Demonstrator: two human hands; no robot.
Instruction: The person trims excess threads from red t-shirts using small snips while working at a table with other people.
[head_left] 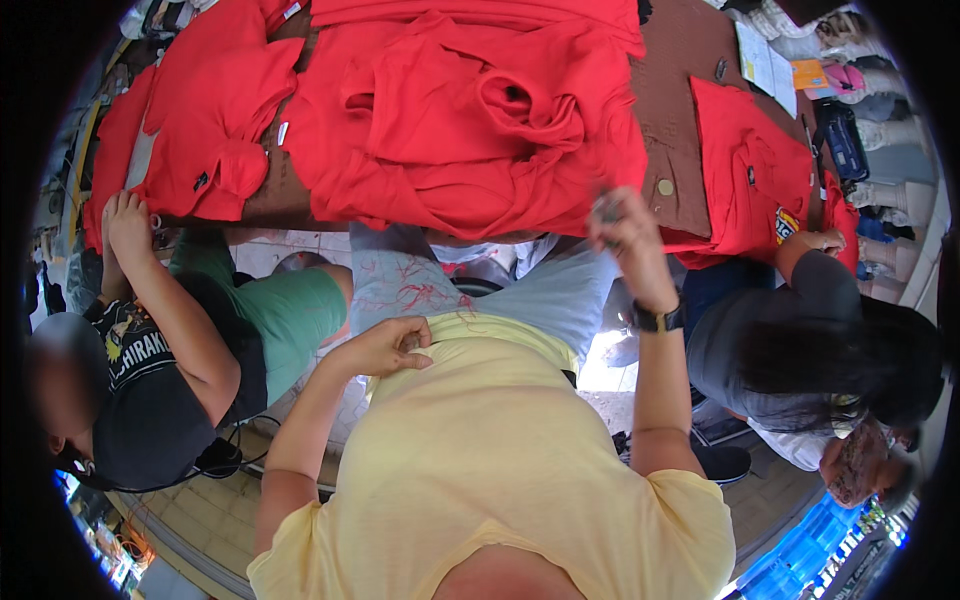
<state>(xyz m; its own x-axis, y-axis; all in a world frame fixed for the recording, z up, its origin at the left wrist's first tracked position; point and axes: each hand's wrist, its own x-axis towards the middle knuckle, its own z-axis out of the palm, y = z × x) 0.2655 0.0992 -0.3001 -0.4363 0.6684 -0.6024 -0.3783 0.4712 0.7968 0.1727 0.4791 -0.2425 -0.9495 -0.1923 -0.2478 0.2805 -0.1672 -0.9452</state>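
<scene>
My left hand rests against the front of my yellow shirt, fingers bent and thumb pressed in. What they pinch there is too small to name. Raised by the table's front edge, my right hand is closed around a small dark metallic tool, blurred by motion. A heap of red shirts lies crumpled in front of me, its lower edge hanging over the table edge. Loose red threads are scattered across my light grey-blue trousers.
Brown cloth covers the table, with a coin-like disc on it. More red garments lie at left and right. Co-workers sit close on both sides, one in green shorts, the other in dark clothing. Papers lie far right.
</scene>
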